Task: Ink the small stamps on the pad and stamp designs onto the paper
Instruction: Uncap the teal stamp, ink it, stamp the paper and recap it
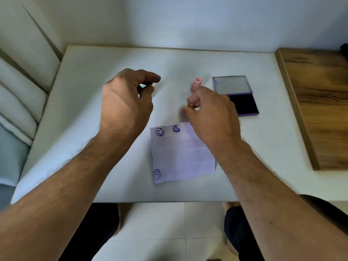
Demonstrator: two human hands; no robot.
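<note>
Stamps: my right hand (211, 112) pinches a yellowish one (190, 106), blurred, just above the paper (180, 153); a pink one (196, 84) stands at twelve o'clock behind it. Ink pad (243, 104) lies open at three o'clock. My left hand (126, 98) hovers curled around something teal (143, 86).

Open ink pad (243, 105) beside paper (182, 155) bearing three purple stamps.

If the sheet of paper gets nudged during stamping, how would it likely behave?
The paper looks thin and creased, so it would probably slide or curl rather than resist. Neither the left hand nor the right hand presses on it, so it likely shifts easily on the smooth white table.
</note>
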